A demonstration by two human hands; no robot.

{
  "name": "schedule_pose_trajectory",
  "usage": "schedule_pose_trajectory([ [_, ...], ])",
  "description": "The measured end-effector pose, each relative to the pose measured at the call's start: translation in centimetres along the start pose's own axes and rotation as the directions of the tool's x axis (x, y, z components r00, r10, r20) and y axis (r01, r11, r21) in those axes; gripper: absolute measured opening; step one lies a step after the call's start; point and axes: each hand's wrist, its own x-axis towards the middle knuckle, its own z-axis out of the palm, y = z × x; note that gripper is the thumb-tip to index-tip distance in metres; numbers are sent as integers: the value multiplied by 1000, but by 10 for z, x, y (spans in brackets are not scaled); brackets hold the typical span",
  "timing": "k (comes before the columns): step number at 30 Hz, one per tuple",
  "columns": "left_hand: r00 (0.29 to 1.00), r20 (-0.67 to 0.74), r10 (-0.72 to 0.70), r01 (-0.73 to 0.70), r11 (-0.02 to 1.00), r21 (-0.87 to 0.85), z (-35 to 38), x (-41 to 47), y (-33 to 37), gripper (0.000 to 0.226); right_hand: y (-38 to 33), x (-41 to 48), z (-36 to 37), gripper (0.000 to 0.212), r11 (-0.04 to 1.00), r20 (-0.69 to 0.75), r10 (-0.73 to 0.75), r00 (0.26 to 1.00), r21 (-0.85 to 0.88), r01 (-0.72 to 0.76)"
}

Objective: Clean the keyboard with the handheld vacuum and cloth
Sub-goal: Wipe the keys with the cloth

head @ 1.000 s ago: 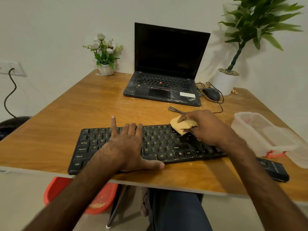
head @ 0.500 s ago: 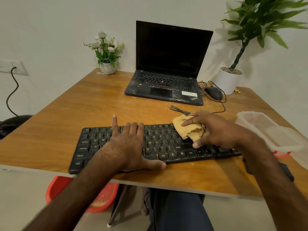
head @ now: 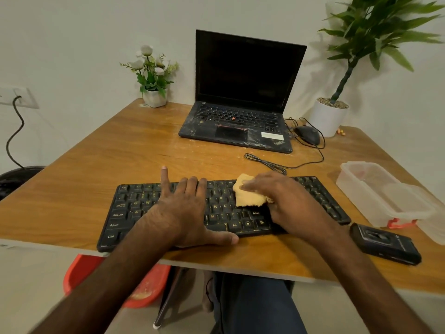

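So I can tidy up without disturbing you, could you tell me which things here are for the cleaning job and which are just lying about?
For the job: keyboard, cloth, handheld vacuum, left hand steadying the keyboard, right hand on the cloth.
Lying about: laptop, mouse, plastic box, flower pot, potted plant.

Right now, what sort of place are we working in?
Likely a home or small-office desk: a wooden table against a plain wall, with an open laptop, a wired mouse, a potted plant and a flower pot. The right hand holds the cloth on the keyboard.
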Motion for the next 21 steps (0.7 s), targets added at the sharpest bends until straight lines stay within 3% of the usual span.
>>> schedule_pose_trajectory([
  [3,1000,-13,-4,4,1000,12,0,0,1,148,-1,-12,-1,54,997,20,-60,998,52,59],
  [6,1000,-16,-1,1,1000,6,0,0,1,149,2,-21,-13,51,953,104,-97,990,296,63],
  [8,1000,-24,0,0,1000,3,0,-1,1,150,12,-20,-22,56,928,-19,-18,1000,371,24],
  [11,1000,-21,0,0,1000,-3,0,0,1,151,16,-5,-22,59,967,-250,112,962,250,-48],
  [15,1000,-24,-4,4,1000,-1,2,2,0,156,-11,2,5,55,996,-56,66,996,56,-63],
  [18,1000,-9,-12,12,1000,1,2,2,0,152,-20,-10,10,57,997,-40,11,999,75,-8],
  [21,1000,-4,-11,11,1000,17,-1,2,1,145,-18,-25,0,63,988,85,-56,995,149,43],
])
